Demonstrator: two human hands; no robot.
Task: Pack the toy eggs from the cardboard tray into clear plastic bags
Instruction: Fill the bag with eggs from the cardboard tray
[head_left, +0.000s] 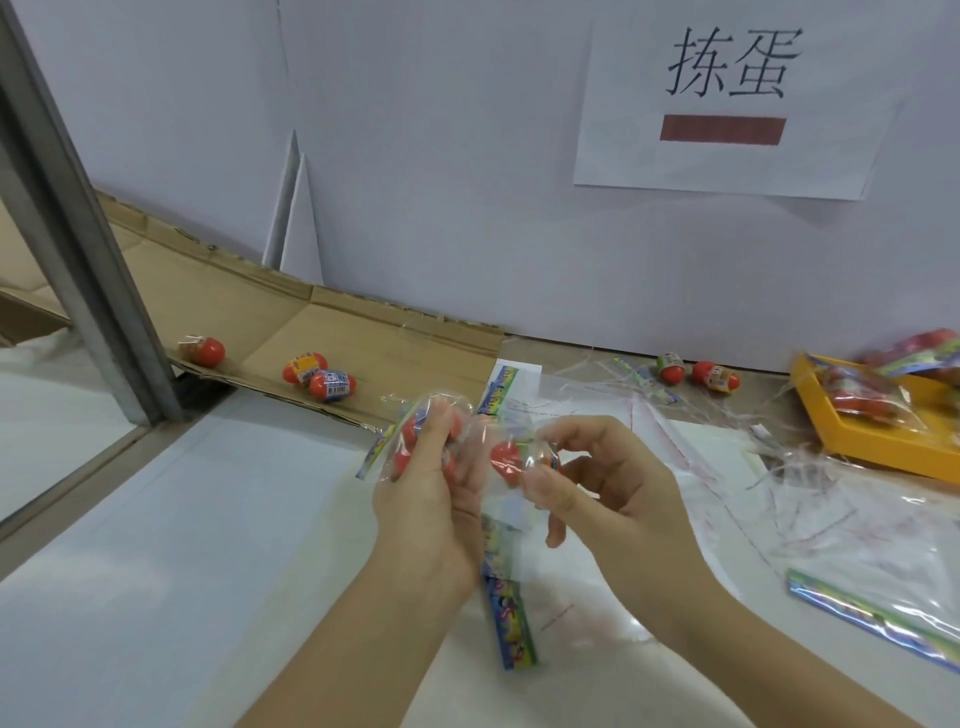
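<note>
My left hand (431, 483) grips a clear plastic bag (415, 441) with several red toy eggs inside it. My right hand (587, 478) pinches the other end of the plastic around another red egg (506, 462), held just above the table. The flattened cardboard tray (363, 353) lies behind, against the wall. On it rest one egg (202, 351) at the left and a pair of eggs (319, 376) near its front edge. Two more eggs (696, 371) lie on the table by the wall at the right.
A yellow tray (883, 436) at the far right holds filled bags. Loose clear bags with colourful header strips (872, 618) are spread over the right of the table, one strip (511, 618) under my wrists. A metal post (78, 218) stands at the left.
</note>
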